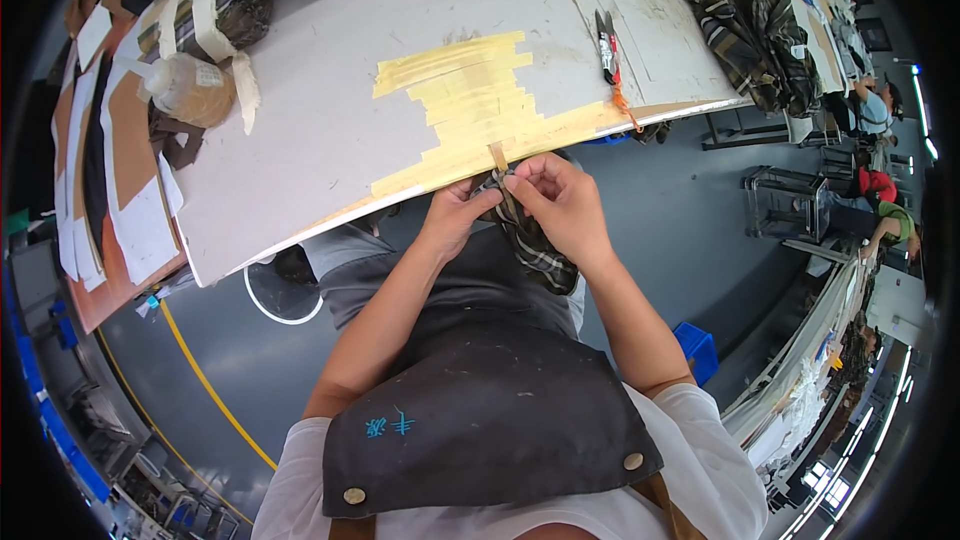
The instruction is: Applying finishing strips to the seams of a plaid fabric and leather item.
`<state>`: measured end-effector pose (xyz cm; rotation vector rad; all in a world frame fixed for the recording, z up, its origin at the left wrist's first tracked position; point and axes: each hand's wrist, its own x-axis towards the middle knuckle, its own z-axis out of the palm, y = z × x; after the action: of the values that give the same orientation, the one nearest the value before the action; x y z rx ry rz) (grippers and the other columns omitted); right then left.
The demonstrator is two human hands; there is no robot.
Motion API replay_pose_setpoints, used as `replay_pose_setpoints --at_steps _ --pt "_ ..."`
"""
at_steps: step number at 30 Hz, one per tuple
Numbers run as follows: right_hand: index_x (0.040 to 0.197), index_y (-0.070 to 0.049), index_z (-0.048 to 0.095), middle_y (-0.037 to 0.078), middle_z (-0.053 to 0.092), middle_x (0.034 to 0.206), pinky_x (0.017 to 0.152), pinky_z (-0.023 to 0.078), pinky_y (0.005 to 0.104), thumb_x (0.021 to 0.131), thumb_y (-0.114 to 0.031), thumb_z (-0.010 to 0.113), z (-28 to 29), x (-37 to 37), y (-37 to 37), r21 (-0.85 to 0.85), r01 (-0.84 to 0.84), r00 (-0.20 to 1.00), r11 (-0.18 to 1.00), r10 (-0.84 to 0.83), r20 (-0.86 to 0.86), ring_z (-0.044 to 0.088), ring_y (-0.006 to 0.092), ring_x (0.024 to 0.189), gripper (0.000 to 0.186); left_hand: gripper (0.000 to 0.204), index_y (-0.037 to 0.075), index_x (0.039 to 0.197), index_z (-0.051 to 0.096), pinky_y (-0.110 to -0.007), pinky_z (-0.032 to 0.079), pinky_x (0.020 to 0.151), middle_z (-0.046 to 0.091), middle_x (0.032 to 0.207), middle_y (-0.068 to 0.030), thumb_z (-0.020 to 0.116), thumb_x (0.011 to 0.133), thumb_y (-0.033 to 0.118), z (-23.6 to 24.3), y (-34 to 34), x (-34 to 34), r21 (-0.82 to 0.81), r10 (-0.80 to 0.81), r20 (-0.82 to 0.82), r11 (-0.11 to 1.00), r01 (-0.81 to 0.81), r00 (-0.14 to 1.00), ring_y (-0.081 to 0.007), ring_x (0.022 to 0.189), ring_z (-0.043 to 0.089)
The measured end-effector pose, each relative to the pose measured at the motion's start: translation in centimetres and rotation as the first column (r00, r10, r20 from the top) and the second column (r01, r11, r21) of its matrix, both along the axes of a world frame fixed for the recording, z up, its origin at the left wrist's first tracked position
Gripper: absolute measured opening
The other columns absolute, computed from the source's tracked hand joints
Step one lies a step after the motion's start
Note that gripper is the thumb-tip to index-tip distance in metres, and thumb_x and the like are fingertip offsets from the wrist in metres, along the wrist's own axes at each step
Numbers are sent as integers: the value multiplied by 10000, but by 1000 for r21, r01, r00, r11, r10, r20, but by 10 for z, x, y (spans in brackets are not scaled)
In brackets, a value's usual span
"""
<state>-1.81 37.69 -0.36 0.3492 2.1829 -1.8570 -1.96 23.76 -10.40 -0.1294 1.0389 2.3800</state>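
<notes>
At the near edge of the table, my left hand (455,220) is closed on a piece of dark plaid fabric (538,252), its thumb pressed on top. Thumb and forefinger of my right hand (562,202) pinch the same fabric close by; the other fingers curl in. The fabric hangs below the edge over my lap. A narrow tan strip (497,154) sticks up from between my hands onto the yellow tape (465,90) that covers this part of the table. My fingers hide where strip and fabric meet.
Red-handled snips (607,52) with an orange cord lie right of the tape on the table (310,110). Plaid fabric is heaped at the right (750,25) and far left. A plastic bottle (195,90) stands left, beside cardboard pieces (140,180). A blue bin (697,352) stands right.
</notes>
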Motion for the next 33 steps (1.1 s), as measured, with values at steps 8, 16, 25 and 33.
replay_pose_setpoints --at_steps 8,16,25,33 --pt "851 -9 563 -16 562 677 561 416 172 783 -33 622 2 8 -4 -73 30 999 997 -33 -43 499 30 596 93 345 32 1137 547 -232 445 795 599 1041 -25 602 798 -1 -7 2 5 11 22 11 1000 -22 1000 -84 900 552" --pt "789 5 555 -14 552 649 501 383 162 808 -83 630 -17 -1 -14 14 202 977 979 -200 -69 478 16 562 117 336 24 1137 551 -226 429 798 598 1027 -10 595 805 4 -6 5 7 -6 25 11 1000 -25 1000 -72 897 533" --pt "936 -17 537 -23 519 789 639 400 175 751 -9 659 -4 8 0 -300 53 997 952 -34 68 480 37 699 222 215 24 1005 614 -235 434 777 626 934 -14 631 799 81 0 3 -1 -65 19 -5 998 -19 1000 -78 837 556" --pt "953 -29 516 1 536 814 663 416 186 743 -31 675 -7 -6 5 -337 156 961 928 -65 268 494 54 726 263 243 23 1029 601 -227 439 743 626 927 -12 636 796 84 0 6 1 -91 42 -14 995 -43 999 -77 811 559"
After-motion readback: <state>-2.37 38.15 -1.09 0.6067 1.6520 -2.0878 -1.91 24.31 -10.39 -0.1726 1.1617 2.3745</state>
